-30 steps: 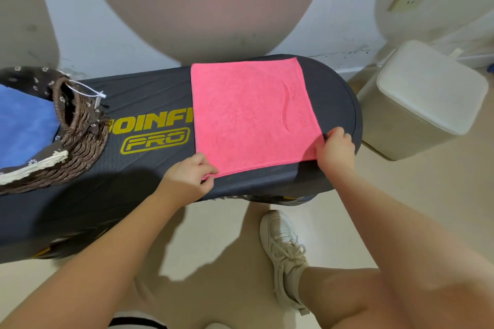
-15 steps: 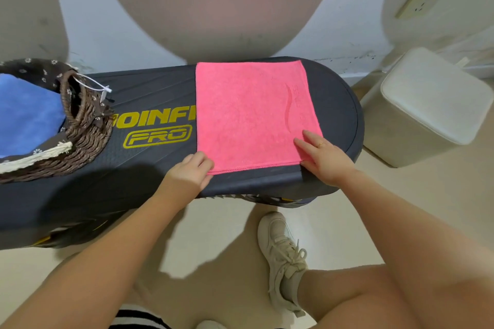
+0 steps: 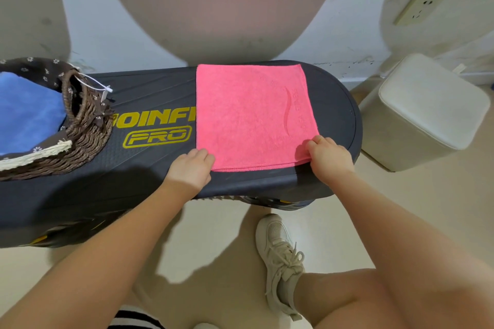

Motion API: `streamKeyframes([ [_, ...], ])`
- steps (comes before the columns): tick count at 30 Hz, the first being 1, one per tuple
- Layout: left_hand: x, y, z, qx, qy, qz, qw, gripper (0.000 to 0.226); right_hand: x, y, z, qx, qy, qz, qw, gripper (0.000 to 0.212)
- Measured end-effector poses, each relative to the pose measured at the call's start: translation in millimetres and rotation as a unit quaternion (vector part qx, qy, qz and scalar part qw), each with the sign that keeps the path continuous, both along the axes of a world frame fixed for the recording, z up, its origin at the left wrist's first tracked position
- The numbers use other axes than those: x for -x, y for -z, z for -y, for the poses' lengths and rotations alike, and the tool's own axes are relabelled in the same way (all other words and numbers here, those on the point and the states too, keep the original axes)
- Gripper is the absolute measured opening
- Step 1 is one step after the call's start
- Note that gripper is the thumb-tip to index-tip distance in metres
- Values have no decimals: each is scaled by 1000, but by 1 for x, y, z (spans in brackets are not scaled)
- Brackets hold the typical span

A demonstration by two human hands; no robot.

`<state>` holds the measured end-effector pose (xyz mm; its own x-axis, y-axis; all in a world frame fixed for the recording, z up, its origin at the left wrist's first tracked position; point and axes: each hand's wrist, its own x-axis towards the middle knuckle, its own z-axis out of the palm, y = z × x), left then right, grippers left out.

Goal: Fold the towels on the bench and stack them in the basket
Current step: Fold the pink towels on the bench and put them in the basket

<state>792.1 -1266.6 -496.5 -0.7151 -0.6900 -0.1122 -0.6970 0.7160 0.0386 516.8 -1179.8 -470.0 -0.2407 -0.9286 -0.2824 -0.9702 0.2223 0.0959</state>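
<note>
While pink towel (image 3: 254, 115) lies flat on bench (image 3: 149, 168), left hand (image 3: 191, 168) and right hand (image 3: 327, 156) pinch near corners.

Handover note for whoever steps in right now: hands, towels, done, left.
Left hand: fingers curled at the pink towel's near-left corner, apparently gripping it.
Right hand: pinching the near-right corner.
Pink towel lies flat and unfolded on the black bench.
Done: a blue towel already sits in the wicker basket at the bench's left end.
Left: fold the pink towel, stack it on the blue one.
</note>
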Motion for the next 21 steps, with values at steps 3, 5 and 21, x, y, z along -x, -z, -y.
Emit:
streamKeyframes([
  [3, 2, -7, 1, -22, -87, -107, 990, 20, -1, 2, 2, -2, 45, 13, 999, 26],
  [5, 3, -13, 2, -49, -125, -150, 980, 20, 0, 2, 3, 27, 95, 59, 993, 22],
  [21, -9, -20, 10, -375, -262, -396, 796, 52, 22, -14, 2, 204, 259, 463, 823, 24],
])
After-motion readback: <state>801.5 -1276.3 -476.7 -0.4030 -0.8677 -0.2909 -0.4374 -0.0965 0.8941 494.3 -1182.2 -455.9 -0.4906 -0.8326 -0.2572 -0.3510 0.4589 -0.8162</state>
